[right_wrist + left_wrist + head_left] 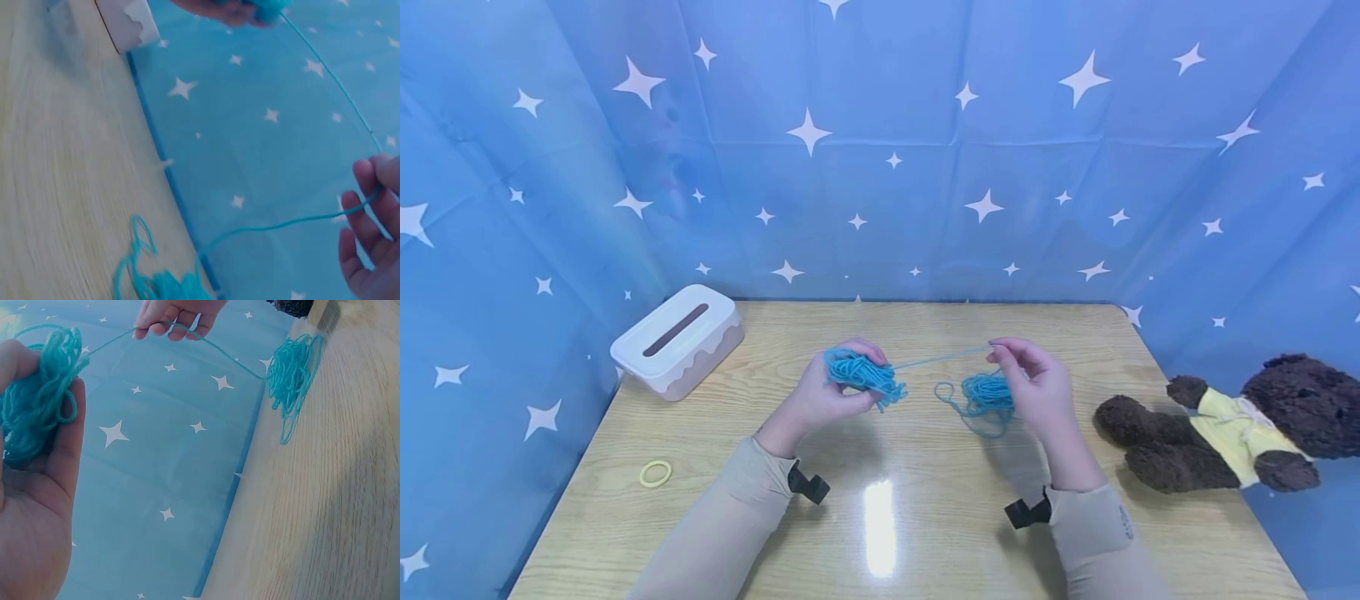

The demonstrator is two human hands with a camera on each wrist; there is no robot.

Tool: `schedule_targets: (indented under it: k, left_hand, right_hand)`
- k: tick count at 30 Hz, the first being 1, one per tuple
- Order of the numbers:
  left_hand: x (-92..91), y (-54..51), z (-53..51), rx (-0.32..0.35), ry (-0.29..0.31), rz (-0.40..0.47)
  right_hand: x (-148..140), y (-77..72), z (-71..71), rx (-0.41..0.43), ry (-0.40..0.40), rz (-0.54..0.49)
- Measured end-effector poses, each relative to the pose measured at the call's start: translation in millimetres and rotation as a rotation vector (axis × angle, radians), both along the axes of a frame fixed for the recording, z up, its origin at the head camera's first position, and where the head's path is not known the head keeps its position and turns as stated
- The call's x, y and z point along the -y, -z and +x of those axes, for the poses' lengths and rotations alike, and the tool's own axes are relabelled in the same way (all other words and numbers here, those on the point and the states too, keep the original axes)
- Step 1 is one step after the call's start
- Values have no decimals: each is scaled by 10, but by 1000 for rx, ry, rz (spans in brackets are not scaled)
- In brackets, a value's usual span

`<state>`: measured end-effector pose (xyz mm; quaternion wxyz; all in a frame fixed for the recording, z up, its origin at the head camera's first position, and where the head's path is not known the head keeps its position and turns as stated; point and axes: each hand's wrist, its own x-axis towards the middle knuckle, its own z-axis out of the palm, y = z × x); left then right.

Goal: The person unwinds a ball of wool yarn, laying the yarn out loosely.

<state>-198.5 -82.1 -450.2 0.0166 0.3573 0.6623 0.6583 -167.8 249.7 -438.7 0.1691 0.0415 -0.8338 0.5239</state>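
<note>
A loose bundle of blue yarn (pixel 859 372) sits in the left hand (pixel 823 392), gripped between thumb and fingers above the table. From it a single strand (pixel 112 342) runs taut across to the right hand (pixel 1036 383), which pinches it between thumb and forefinger. Past that pinch the strand (pixel 281 224) sags down to a second heap of the same yarn (pixel 292 374) lying on the table. In the head view the right hand partly hides this heap, and a loose loop spreads from its left side.
A white and pinkish tissue box (pixel 677 342) stands at the table's back left. Nearer the front left lies a yellow ring (pixel 656 474). On the right, a dark brown teddy bear (pixel 1217 446) in yellow clothing lies across the table edge. A starry blue curtain (pixel 880 183) hangs behind.
</note>
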Motion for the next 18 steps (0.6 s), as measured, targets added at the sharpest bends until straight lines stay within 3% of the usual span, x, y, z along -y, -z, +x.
schedule_targets:
  k: [7,13,18]
  left_hand:
    - [4,3,1,46,3,13]
    - [11,-5,-3,38,-12,6]
    - [19,-11,-4,20,-34,-10]
  right_hand:
    - [-225,18,-65,31,164,40]
    - [-407,48,-90,125,334,257]
    - [-540,117,-120,243,349,390]
